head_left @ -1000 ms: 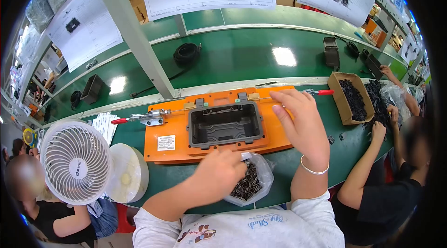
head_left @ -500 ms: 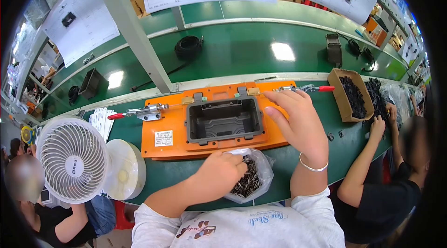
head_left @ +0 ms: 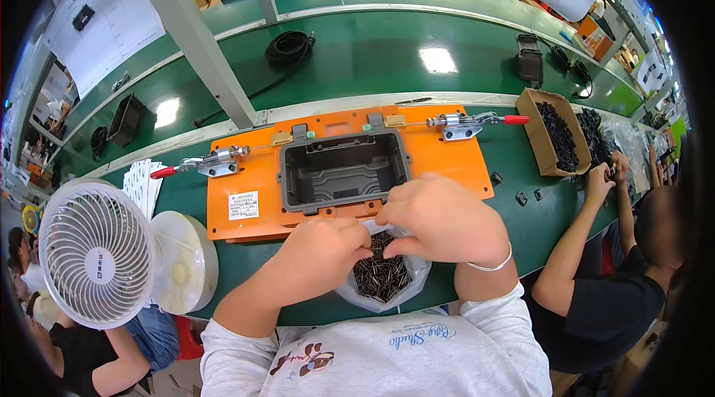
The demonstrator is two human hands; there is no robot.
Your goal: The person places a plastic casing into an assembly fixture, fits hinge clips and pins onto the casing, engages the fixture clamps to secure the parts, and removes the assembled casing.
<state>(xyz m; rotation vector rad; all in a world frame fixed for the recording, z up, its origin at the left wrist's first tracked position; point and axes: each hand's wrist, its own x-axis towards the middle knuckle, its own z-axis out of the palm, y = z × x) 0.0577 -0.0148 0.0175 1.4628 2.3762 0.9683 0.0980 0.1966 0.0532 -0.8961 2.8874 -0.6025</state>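
Observation:
A clear plastic bag [head_left: 415, 289] full of small dark metal pins [head_left: 381, 274] sits at the table's front edge. My left hand [head_left: 316, 252] is closed at the bag's left rim, fingertips pressed together over the pins; whatever they pinch is too small to make out. From the right, my right hand [head_left: 447, 222] meets it over the bag, fingers curled and thumb bent inward, its grip partly hidden. Just beyond both hands, an open dark grey plastic box [head_left: 342, 173] lies in an orange fixture [head_left: 257, 166].
Toggle clamps with red handles flank the fixture, a left clamp [head_left: 216, 162] and a right clamp [head_left: 465, 125]. A white fan [head_left: 100, 255] stands left. At right are a cardboard box [head_left: 538, 129] of black parts, loose black pieces [head_left: 521, 197], and a co-worker's hands [head_left: 602, 181].
My right hand has come down from the fixture's right side to the bag. My left hand has drawn back slightly from over the pins. The view has shifted.

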